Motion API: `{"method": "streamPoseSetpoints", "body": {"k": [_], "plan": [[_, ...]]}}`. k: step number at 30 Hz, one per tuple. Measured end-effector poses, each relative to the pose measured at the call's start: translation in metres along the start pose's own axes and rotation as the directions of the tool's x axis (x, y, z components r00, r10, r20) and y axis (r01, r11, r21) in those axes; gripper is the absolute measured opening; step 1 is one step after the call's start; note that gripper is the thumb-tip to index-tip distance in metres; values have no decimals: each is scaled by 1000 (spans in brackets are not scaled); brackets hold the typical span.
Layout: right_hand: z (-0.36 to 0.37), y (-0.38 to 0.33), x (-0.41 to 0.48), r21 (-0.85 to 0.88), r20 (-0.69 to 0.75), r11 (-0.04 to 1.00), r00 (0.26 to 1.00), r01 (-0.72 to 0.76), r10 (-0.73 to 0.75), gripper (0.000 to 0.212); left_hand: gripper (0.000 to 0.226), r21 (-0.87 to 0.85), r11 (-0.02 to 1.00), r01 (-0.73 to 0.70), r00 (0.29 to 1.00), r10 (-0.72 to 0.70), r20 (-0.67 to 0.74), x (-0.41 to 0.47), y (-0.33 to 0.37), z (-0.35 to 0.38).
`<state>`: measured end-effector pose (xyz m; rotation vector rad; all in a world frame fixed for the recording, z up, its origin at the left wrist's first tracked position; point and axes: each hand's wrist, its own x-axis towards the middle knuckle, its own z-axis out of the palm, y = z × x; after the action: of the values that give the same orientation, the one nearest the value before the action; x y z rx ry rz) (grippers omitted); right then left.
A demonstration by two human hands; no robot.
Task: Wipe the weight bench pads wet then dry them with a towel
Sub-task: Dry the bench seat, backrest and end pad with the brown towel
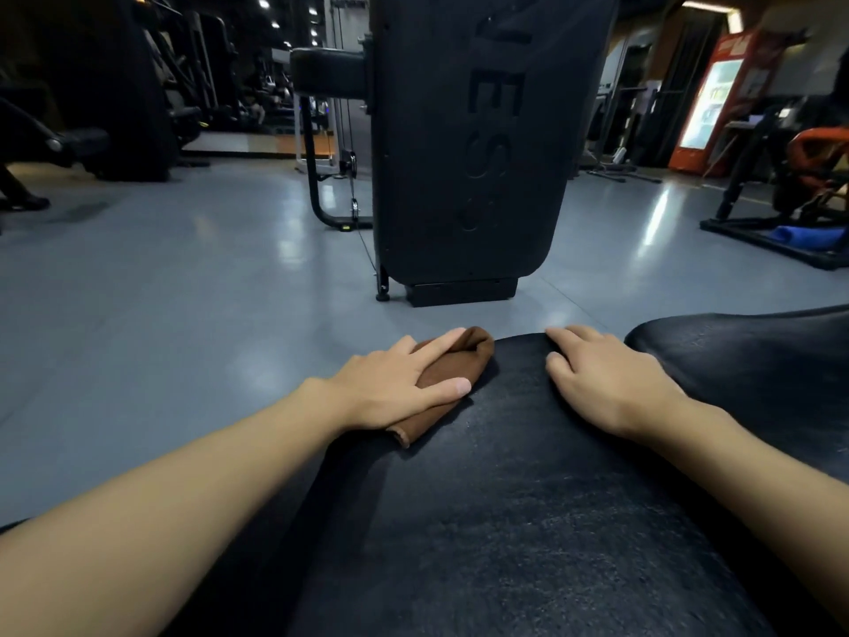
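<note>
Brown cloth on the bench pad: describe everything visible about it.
The brown cloth is soft, towel-like fabric folded into a wad, a hemmed corner showing at its near end. It lies at the far left edge of the black bench pad. The left hand presses flat on it, fingers spread; the right hand rests on the pad, apart from it. Wet or dry cannot be told.

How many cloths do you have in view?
1: a folded brown cloth pressed under the left hand at the far-left edge of the black bench pad. A blue roll far right could be a towel; too small to tell.
</note>
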<state>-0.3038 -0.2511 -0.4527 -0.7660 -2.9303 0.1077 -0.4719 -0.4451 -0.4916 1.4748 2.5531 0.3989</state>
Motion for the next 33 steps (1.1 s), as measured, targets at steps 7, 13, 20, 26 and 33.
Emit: {"method": "streamPoseSetpoints", "body": {"k": [7, 13, 20, 26, 33], "plan": [[-4, -10, -5, -135, 27, 989, 998, -57, 61, 57, 72, -80, 988, 129, 992, -130, -4, -89, -74, 7], [23, -90, -30, -172, 164, 973, 979, 152, -124, 64, 74, -41, 988, 148, 989, -148, 6, -82, -68, 1], [36, -101, -31, -240, 136, 963, 986, 126, -95, 64, 66, -5, 996, 86, 994, -86, -61, -31, -37, 5], [34, -104, -32, -201, 106, 973, 990, 117, -97, 63, 66, -30, 995, 98, 994, -99, -35, -52, -52, 6], [25, -119, -37, -310, 116, 948, 992, 73, -38, 61, 69, -51, 985, 164, 986, -165, -10, -140, -107, 5]]}}
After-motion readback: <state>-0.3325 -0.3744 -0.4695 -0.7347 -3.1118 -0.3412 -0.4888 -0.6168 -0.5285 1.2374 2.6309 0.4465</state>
